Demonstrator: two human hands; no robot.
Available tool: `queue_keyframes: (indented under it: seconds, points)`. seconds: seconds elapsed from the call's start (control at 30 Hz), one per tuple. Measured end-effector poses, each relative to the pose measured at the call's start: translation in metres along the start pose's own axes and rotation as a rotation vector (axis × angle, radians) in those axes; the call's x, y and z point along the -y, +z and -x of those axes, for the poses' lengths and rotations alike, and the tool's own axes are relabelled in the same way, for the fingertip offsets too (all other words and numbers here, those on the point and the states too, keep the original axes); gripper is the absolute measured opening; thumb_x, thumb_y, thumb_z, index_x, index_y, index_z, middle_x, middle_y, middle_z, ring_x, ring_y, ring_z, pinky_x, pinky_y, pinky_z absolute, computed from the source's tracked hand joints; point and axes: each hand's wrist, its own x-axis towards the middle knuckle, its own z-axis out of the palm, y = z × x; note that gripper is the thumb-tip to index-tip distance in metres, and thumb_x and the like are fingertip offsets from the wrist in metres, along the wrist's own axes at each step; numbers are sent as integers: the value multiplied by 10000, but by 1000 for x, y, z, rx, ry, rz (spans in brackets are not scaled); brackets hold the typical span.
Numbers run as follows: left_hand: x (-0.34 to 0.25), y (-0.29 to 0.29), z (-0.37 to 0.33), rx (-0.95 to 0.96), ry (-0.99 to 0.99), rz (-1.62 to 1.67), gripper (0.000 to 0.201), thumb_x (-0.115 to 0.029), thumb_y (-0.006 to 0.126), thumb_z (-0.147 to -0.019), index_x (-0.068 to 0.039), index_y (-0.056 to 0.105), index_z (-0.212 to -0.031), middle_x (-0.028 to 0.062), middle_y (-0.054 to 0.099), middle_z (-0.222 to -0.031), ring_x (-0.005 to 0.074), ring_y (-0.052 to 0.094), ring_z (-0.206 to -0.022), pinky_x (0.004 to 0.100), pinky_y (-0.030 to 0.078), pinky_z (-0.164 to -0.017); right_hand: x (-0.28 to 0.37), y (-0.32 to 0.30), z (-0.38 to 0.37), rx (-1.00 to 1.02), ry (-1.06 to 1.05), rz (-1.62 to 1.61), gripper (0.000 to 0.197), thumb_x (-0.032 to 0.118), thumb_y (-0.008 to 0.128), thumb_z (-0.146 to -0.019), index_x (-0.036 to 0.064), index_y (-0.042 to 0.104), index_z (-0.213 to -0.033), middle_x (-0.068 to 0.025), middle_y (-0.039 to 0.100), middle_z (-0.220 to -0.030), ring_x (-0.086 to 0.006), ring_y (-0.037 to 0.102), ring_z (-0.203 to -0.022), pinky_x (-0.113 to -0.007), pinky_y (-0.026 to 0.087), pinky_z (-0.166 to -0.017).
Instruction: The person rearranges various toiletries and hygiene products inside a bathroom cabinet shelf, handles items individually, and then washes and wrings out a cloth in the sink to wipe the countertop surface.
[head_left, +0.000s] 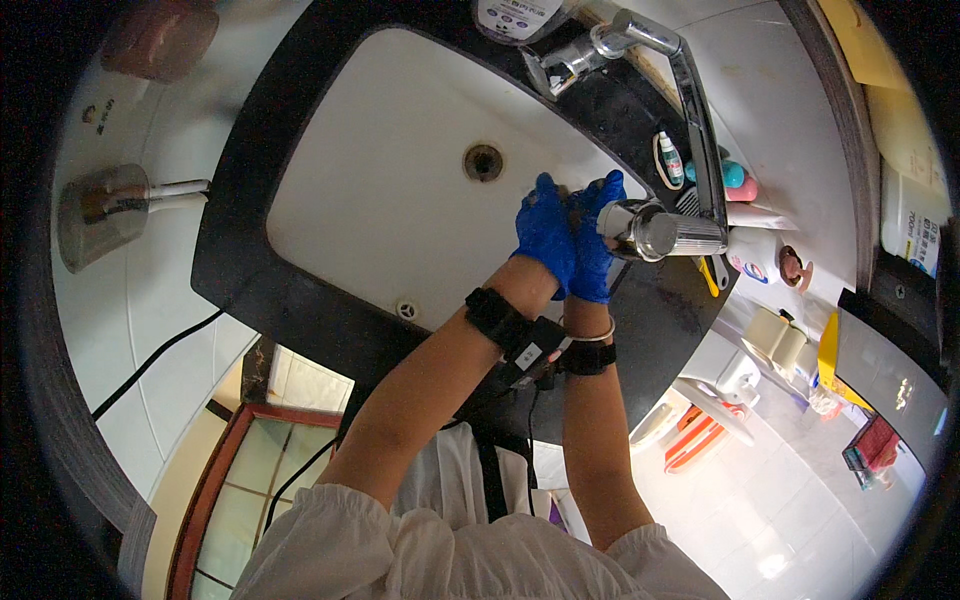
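Observation:
Both hands wear blue rubber gloves and meet side by side over the right part of a white sink (370, 150). My left hand (544, 232) is closed, its thumb side against the other hand. My right hand (594, 262) is closed as well, partly hidden behind the chrome spout head (640, 230) of the faucet. A small greyish patch shows between the gloves; what it is, I cannot make out. The drain hole (482, 163) lies just beyond my left hand.
A black counter (245, 200) surrounds the sink. The faucet's long chrome arm (695, 110) reaches over its right side. Along the right stand a small green-and-white tube (670, 160), a white bottle (752, 253) and a yellow-handled tool (709, 277). A clear cup (100, 220) holds brushes at left.

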Motion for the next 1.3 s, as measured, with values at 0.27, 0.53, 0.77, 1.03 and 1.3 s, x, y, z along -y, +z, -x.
queue_keyframes:
  seconds: [0.27,0.53,0.77,1.03,1.3]
  points:
    - [-52,25,16,179,-529,703,608,-504,278,-935,-25,500,-1236,152,563,-1213,302,483,-1156,425,313,-1035,-67,-111,-38,105,-64,-476,412,293,489,-946,54,435,-1277,-76,566,-1033,-196,540,-915,-338,465,-815]
    - [-30,-34,2,223,-17,-263,322,-310,564,-811,-94,604,-1046,139,619,-1002,325,550,-945,416,374,-910,-33,-42,-27,69,103,-758,272,291,467,-953,68,584,-848,-7,535,-685,-136,504,-539,-272,445,-504]
    - [-95,-12,-2,453,137,-152,181,-88,584,-852,-19,573,-1018,135,611,-971,223,616,-878,297,520,-685,-15,-84,-12,-147,187,-152,368,272,534,-934,72,467,-1236,-71,537,-1168,-170,525,-1057,-347,427,-930]
    - [-109,-20,5,323,-347,577,225,-113,386,-955,4,502,-1109,98,576,-1077,203,570,-964,301,501,-839,31,-14,37,-256,225,-39,423,110,569,-894,78,434,-1294,-67,535,-1218,-186,531,-1107,-352,440,-940]
    - [-127,-19,21,39,-592,671,313,-38,509,-900,-30,471,-1211,111,516,-1221,221,536,-1090,306,450,-950,37,-26,41,-225,2,-112,462,90,646,-837,34,473,-1262,-98,562,-1156,-205,573,-1020,-333,468,-902]
